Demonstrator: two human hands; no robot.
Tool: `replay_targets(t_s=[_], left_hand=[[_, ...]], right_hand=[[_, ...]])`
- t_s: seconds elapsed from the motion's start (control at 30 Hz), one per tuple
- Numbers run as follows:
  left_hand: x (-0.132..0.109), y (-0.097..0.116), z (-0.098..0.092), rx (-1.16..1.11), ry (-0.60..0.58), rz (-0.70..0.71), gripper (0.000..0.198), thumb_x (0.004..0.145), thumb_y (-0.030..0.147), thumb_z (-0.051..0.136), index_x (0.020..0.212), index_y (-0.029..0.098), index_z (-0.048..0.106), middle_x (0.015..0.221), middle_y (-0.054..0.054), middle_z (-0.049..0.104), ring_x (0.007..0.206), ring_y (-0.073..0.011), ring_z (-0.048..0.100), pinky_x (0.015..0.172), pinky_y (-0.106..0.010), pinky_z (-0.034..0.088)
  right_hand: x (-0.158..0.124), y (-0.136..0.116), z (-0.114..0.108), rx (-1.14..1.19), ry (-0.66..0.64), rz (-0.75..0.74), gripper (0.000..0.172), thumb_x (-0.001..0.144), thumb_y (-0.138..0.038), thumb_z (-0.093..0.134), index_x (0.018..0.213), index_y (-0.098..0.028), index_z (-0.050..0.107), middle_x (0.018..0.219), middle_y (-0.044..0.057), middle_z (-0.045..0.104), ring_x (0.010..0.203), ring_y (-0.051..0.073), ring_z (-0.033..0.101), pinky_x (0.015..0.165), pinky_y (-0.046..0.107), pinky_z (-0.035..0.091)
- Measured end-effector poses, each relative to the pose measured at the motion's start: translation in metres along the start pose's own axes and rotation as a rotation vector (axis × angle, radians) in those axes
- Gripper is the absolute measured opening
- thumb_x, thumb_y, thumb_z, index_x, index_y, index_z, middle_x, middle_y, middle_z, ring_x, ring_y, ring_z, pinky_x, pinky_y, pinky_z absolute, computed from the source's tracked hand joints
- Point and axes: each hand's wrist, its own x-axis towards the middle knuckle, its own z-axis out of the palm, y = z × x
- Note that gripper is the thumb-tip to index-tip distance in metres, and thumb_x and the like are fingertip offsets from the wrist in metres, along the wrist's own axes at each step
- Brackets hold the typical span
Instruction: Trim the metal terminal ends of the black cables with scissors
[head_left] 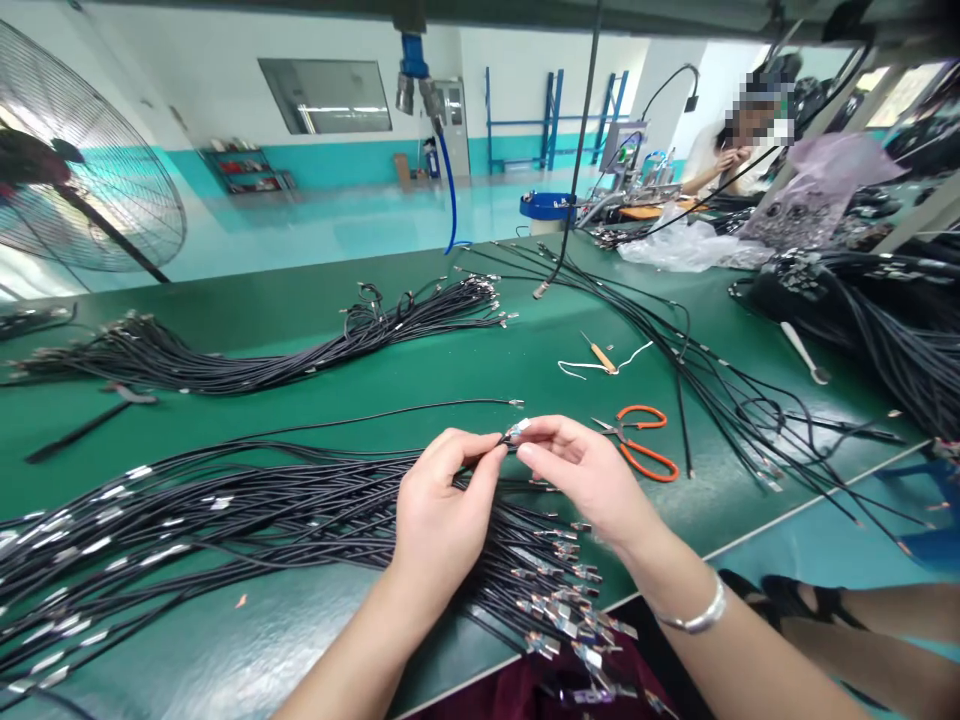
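My left hand pinches a black cable close to its end, thumb against forefinger. At that end sits a small silver metal connector, which the thumb and forefinger of my right hand grip from the other side. A silver bracelet circles my right wrist. Beneath both hands spreads a thick bundle of black cables, with white labels at the left and metal connectors at the right. One separate cable lies just beyond the hands.
Orange-handled scissors lie right of my hands, with a yellow-handled pick behind. A second cable bundle lies farther back; loose cables cross the right side. A fan stands at left. Another person sits far right.
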Motion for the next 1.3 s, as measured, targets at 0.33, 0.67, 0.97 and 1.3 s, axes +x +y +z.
replay_targets(t_s=[0.33, 0.67, 0.97, 1.3], left_hand=[[-0.003, 0.005, -0.009, -0.013, 0.032, 0.044, 0.009, 0.084, 0.017, 0.06, 0.085, 0.02, 0.068, 0.076, 0.0, 0.069, 0.067, -0.0117, 0.064, 0.063, -0.023, 0.053], [-0.001, 0.006, -0.008, -0.184, -0.047, -0.181, 0.008, 0.08, 0.02, 0.065, 0.08, 0.021, 0.073, 0.071, 0.001, 0.071, 0.059, -0.0123, 0.065, 0.057, -0.023, 0.053], [0.014, 0.007, -0.019, -0.501, -0.203, -0.494, 0.006, 0.072, 0.022, 0.07, 0.071, 0.017, 0.073, 0.061, -0.001, 0.071, 0.055, -0.0123, 0.065, 0.058, -0.022, 0.053], [0.017, -0.009, -0.017, -0.624, -0.342, -0.619, 0.023, 0.073, 0.031, 0.072, 0.091, 0.016, 0.07, 0.066, 0.0, 0.067, 0.055, -0.0098, 0.057, 0.059, -0.023, 0.045]], right_hand=[[-0.003, 0.001, 0.031, 0.065, 0.117, -0.059, 0.016, 0.073, -0.031, 0.073, 0.075, -0.017, 0.066, 0.077, 0.0, 0.067, 0.072, 0.013, 0.06, 0.071, 0.027, 0.051], [-0.005, 0.0, 0.027, 0.008, 0.085, -0.124, 0.01, 0.079, -0.027, 0.066, 0.075, -0.018, 0.064, 0.076, -0.001, 0.065, 0.073, 0.013, 0.06, 0.071, 0.026, 0.051], [0.005, 0.005, 0.022, -0.034, 0.025, -0.251, 0.006, 0.079, -0.024, 0.064, 0.077, -0.019, 0.061, 0.081, 0.0, 0.062, 0.076, 0.013, 0.059, 0.072, 0.026, 0.049], [0.005, -0.001, -0.015, -0.138, 0.116, -0.229, 0.015, 0.083, -0.033, 0.063, 0.081, -0.018, 0.059, 0.075, 0.0, 0.059, 0.066, 0.011, 0.054, 0.064, 0.024, 0.045]])
